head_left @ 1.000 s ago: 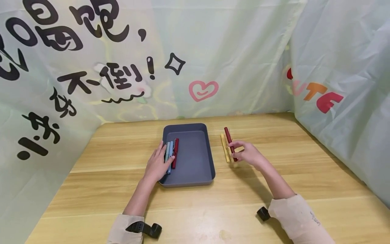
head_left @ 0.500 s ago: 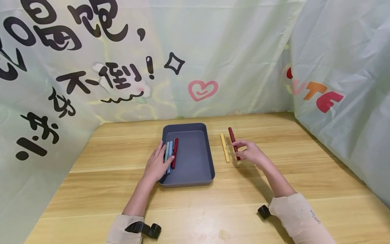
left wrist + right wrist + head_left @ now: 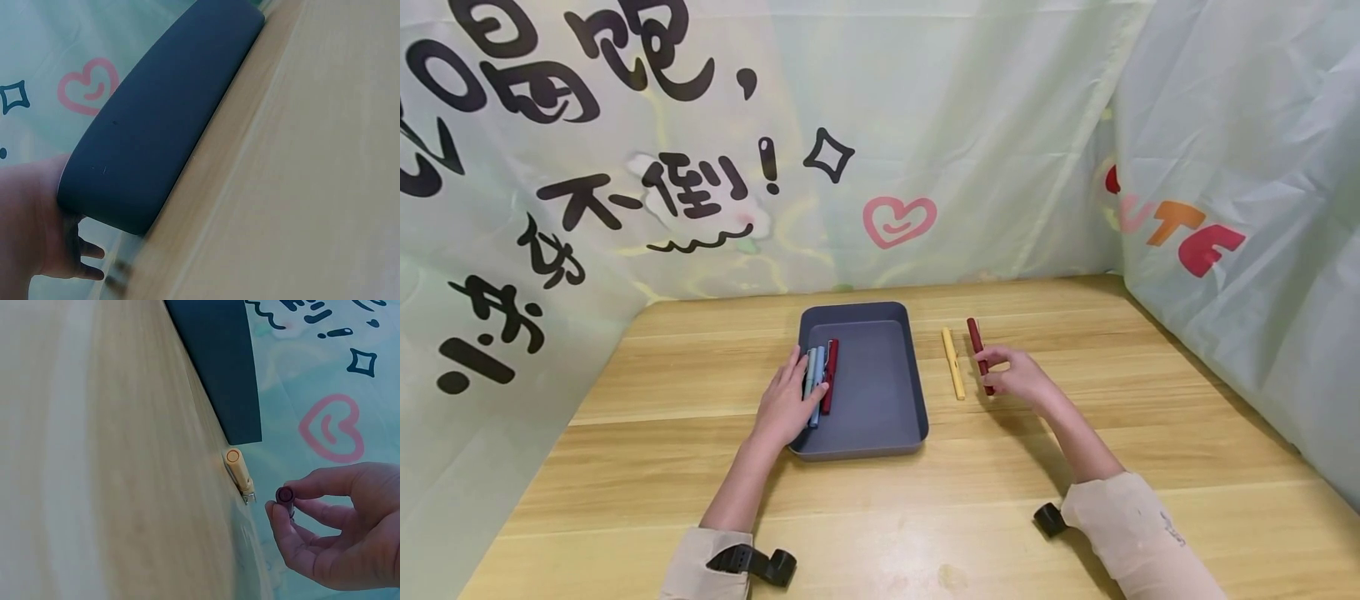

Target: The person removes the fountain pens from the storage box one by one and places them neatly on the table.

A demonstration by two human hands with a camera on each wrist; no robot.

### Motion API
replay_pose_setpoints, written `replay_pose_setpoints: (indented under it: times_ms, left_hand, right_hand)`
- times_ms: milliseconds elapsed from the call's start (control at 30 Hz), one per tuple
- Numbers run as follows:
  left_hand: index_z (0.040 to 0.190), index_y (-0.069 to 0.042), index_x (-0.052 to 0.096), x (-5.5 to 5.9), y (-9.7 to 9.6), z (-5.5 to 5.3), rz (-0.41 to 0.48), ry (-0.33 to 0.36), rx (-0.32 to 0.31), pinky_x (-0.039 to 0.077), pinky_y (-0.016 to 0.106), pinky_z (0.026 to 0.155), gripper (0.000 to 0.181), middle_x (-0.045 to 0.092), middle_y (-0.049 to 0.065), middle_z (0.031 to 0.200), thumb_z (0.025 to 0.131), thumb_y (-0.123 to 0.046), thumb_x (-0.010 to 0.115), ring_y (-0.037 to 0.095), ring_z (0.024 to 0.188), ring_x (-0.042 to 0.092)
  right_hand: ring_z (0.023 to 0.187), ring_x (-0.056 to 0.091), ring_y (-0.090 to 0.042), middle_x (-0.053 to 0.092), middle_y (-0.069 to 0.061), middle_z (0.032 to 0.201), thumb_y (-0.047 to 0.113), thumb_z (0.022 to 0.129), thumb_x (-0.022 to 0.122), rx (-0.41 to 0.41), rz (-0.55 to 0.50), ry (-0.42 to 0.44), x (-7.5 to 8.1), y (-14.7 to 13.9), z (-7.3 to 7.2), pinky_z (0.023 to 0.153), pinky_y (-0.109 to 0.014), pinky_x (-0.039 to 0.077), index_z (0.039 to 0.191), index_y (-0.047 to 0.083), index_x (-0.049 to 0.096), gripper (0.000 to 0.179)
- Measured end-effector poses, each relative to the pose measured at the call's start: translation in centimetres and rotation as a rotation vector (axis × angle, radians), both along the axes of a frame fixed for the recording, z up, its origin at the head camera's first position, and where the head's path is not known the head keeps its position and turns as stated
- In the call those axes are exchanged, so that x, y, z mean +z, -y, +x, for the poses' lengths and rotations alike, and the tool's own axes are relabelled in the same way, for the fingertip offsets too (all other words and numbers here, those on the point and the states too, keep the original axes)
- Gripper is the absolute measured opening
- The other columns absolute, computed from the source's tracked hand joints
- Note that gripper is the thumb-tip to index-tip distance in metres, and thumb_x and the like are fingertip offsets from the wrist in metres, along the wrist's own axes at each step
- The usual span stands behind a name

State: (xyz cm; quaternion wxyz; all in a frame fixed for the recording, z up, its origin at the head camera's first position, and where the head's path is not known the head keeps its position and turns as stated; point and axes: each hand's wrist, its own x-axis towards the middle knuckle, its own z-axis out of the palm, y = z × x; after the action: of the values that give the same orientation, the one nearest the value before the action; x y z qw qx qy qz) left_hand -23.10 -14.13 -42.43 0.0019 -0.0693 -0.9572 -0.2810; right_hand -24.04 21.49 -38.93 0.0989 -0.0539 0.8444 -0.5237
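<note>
Head: the left hand (image 3: 782, 408) rests relaxed over one side of a smooth grey-blue rectangular tray (image 3: 880, 383) holding slim pens (image 3: 831, 375); a slender yellow pen (image 3: 953, 364) lies on the wood-grained table (image 3: 880, 525). Left wrist: matte, round-cornered tray wall (image 3: 156, 119). Right wrist: the right hand (image 3: 347, 531) pinches a cylindrical dark-red pen (image 3: 285, 495) near the yellow one

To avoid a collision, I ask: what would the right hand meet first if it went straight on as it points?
The right hand, holding a dark red pen, would probably reach the yellow pen first; depth is unclear, so it may pass above.
</note>
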Motion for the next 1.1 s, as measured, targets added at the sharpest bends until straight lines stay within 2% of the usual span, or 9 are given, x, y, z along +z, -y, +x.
replay_pose_setpoints:
  times_ms: [167, 500, 667, 867, 1100]
  left_hand:
    - [0.145, -0.004, 0.023, 0.0, 0.0, 0.0, 0.001, -0.002, 0.002, 0.015, 0.054, 0.104, 0.068, 0.003, 0.006, 0.153, 0.094, -0.041, 0.047, 0.04, 0.133, 0.015]
    - [0.146, -0.004, 0.022, 0.0, 0.1, -0.1, 0.005, 0.003, 0.002, 0.014, 0.054, 0.104, 0.068, 0.002, 0.006, 0.153, 0.094, -0.04, 0.047, 0.041, 0.133, 0.015]
    - [0.145, -0.003, 0.022, 0.0, 0.0, 0.0, 0.004, -0.001, -0.004, 0.014, 0.054, 0.104, 0.068, 0.003, 0.007, 0.153, 0.094, -0.04, 0.047, 0.041, 0.133, 0.015]
    - [0.145, -0.003, 0.023, 0.0, 0.1, 0.1, 0.01, -0.013, -0.009, 0.015, 0.054, 0.104, 0.068, 0.003, 0.008, 0.153, 0.094, -0.04, 0.046, 0.04, 0.133, 0.015]
    - [0.145, -0.003, 0.022, 0.0, 0.1, 0.0, 0.006, -0.011, -0.012, 0.015, 0.054, 0.104, 0.068, 0.003, 0.008, 0.153, 0.095, -0.041, 0.045, 0.04, 0.133, 0.014]
  right_hand:
    - [0.075, 0.059, -0.023, 0.047, -0.028, 0.11, -0.008, 0.085, 0.053, 0.0, 0.014, -0.014, -0.6, -0.2, -0.3, 0.065, -0.036, 0.052, 0.122, -0.012, 0.048, 0.038]
    - [0.081, 0.057, -0.021, 0.049, -0.025, 0.109, -0.008, 0.085, 0.054, -0.018, 0.016, -0.006, -1.4, -0.4, -0.7, 0.065, -0.031, 0.052, 0.122, -0.014, 0.048, 0.038]
    - [0.085, 0.056, -0.024, 0.049, -0.025, 0.109, -0.006, 0.086, 0.054, -0.016, 0.019, 0.011, -1.7, -0.5, -0.8, 0.068, -0.032, 0.052, 0.123, -0.012, 0.049, 0.038]
    - [0.09, 0.055, -0.028, 0.049, -0.025, 0.11, -0.004, 0.087, 0.054, -0.011, 0.035, 0.013, -1.7, -0.5, -0.8, 0.07, -0.033, 0.052, 0.124, -0.01, 0.05, 0.037]
    - [0.088, 0.056, -0.026, 0.049, -0.024, 0.111, -0.003, 0.088, 0.054, -0.022, 0.03, 0.024, -1.6, -0.6, -0.7, 0.069, -0.031, 0.052, 0.124, -0.01, 0.05, 0.037]
